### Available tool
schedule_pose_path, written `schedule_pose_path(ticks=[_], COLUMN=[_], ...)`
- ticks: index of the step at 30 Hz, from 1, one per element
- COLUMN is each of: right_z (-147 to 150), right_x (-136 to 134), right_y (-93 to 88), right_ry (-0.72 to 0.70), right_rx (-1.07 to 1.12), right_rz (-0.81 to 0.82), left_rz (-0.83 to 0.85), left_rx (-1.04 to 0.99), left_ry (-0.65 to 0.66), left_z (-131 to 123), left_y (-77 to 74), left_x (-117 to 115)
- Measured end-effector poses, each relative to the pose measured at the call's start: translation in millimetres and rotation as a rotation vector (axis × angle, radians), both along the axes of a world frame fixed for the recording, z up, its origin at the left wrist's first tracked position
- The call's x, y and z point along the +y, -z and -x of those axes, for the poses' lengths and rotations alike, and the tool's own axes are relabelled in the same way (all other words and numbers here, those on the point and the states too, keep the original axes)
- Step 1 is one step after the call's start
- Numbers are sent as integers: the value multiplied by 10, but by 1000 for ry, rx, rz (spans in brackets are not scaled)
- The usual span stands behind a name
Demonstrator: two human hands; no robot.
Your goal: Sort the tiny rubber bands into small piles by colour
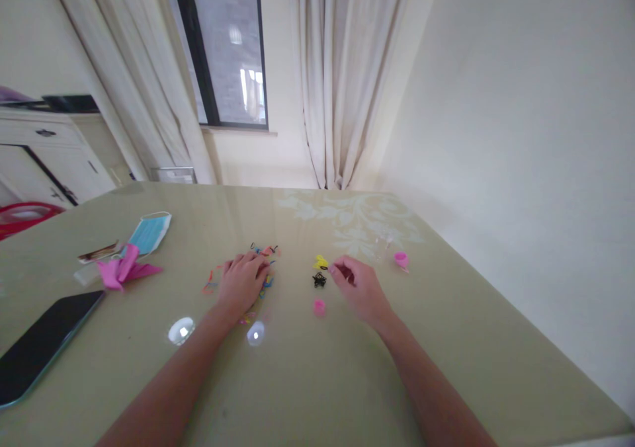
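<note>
My left hand (245,279) rests on the table over a loose spread of mixed-colour small rubber bands (266,287), its fingers stretched out and covering part of them. To its right, the thumb and fingertips of my right hand (356,285) are pinched together on a small black rubber band (324,268). That band is at the edge of a little heap of yellow rubber bands (320,262). Just in front lies a heap of black rubber bands (319,280). A small pink piece (319,308), perhaps a cup or more bands, sits nearer to me.
A phone (44,341), a folded pink paper shape (126,270) and a blue face mask (150,233) lie on the left of the table (307,394). A pink cup-like object (401,260) is at the right, near the wall (536,169).
</note>
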State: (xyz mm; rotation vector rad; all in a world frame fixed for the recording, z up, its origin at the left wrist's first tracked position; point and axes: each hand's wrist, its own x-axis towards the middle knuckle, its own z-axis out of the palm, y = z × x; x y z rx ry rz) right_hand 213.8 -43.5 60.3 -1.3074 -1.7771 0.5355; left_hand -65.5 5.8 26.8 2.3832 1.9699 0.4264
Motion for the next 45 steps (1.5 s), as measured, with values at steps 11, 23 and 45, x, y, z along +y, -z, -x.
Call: schedule_pose_path(ticks=[11,23,45], right_z=[86,226,190], right_x=[223,-30,-394], right_y=[350,65,-312], right_ry=[66,-68,-191], right_rx=[-414,76,420], right_rz=[34,-68,-236], left_rz=[-133,-141,-231], left_rx=[-522,-1047,-700], left_ry=[-6,103,436], left_z=[13,-198,-455], left_y=[-42,-234,-237], left_x=[100,-116,-455])
